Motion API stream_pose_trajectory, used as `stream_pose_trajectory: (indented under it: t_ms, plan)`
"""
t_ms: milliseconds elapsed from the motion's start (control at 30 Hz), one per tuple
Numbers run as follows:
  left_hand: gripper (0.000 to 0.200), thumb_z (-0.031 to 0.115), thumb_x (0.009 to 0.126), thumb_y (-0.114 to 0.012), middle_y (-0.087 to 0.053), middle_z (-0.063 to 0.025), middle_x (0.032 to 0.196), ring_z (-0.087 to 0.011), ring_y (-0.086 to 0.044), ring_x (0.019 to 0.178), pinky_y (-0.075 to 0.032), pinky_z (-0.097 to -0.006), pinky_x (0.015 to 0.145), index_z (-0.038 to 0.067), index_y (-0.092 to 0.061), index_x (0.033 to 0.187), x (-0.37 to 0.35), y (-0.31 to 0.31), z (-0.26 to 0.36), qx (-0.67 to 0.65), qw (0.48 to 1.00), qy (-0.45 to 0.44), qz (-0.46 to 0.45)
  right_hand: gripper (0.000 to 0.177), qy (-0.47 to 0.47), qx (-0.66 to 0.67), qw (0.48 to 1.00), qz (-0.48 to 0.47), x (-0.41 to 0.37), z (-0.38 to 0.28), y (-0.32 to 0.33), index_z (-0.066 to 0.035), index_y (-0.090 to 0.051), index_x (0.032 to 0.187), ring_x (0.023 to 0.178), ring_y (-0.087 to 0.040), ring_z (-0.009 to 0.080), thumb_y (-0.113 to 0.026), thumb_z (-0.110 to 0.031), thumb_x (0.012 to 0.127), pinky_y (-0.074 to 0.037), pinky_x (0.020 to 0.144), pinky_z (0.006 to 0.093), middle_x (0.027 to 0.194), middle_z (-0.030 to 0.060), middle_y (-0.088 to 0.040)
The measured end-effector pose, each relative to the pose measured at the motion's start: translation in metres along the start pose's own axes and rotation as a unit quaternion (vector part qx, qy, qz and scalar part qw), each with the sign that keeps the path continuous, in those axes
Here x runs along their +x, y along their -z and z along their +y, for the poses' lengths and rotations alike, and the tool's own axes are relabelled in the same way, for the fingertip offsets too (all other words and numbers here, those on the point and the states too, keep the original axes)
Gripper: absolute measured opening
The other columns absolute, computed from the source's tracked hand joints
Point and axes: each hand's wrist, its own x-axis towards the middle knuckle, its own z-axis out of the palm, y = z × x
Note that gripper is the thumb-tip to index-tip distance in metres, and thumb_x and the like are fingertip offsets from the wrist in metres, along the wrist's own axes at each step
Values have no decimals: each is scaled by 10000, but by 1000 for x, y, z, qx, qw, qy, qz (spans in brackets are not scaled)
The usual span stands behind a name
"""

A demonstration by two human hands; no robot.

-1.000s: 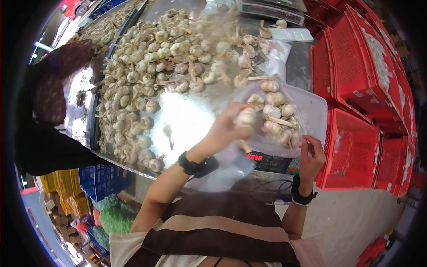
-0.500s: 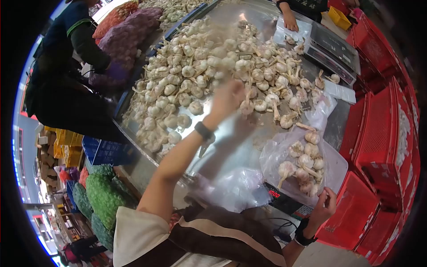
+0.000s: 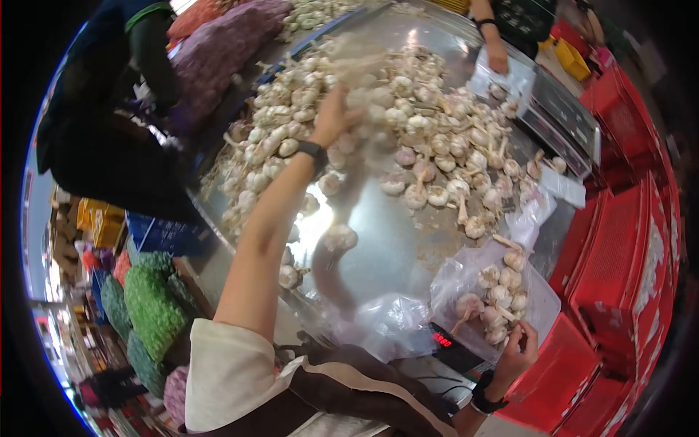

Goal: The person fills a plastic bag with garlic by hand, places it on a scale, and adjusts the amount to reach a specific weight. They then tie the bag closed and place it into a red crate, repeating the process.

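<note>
My left hand [image 3: 335, 119], wearing a dark wristband, reaches over the heap of garlic bulbs [image 3: 422, 127] on the metal table. Its thumb stands apart from the fingers, and no bulb shows in its grasp. Blurred bulbs lie right beside it. One loose garlic bulb [image 3: 340, 237] sits on bare metal below. My right hand [image 3: 518, 348] pinches the edge of a clear plastic bag [image 3: 455, 271] at the lower right. Several garlic bulbs with stems lie inside that bag. It rests on a scale [image 3: 459, 349] with a red lit display.
Another person's hand [image 3: 498, 58] touches a plastic bag [image 3: 502, 79] near a second scale [image 3: 564, 109]. Red crates [image 3: 611, 255] line the right side. A person in dark clothes [image 3: 109, 146] works at the left, by a purple mesh sack [image 3: 222, 54].
My left hand has moved left and farther up the heap. Bulbs have shifted, baring more metal in the middle. My right hand stays at the bag; the display digits differ.
</note>
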Motion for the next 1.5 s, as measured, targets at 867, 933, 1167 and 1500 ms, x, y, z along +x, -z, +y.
stream_pose_trajectory:
  t_ms: [867,933,1167,1500]
  plan:
    - [278,153,836,-566,-602,-22,851,-65,-546,663,-449,-196,557,-2,-552,1067,-343,259,-155,-184,916,335,125,131,-35,51,997,-39,-9,-33,30,24,-591,917,734,-576,155,-556,-51,816,-462,674,261,833,93,-609]
    - [250,128,840,-560,-608,-45,896,-77,-558,710,-446,-192,611,-11,-559,1047,-309,205,-90,-176,943,282,28,133,-28,31,999,-22,-9,-14,42,29,-578,931,763,-549,108,-542,-60,840,-453,701,229,838,54,-584]
    - [172,66,831,-552,-595,-74,934,-134,-573,838,-461,-255,736,-18,-569,979,-237,85,85,-143,977,-33,-152,188,-23,-23,998,47,-28,15,62,-10,-596,953,880,-559,217,-583,-36,767,-415,815,304,909,122,-593]
    - [542,217,695,-649,-379,-166,1268,-295,-489,978,-412,-369,837,79,-440,1175,-261,-128,228,20,828,-519,-210,258,-128,46,990,26,-29,44,24,24,-551,984,696,-498,134,-608,-115,774,-404,628,257,806,67,-553]
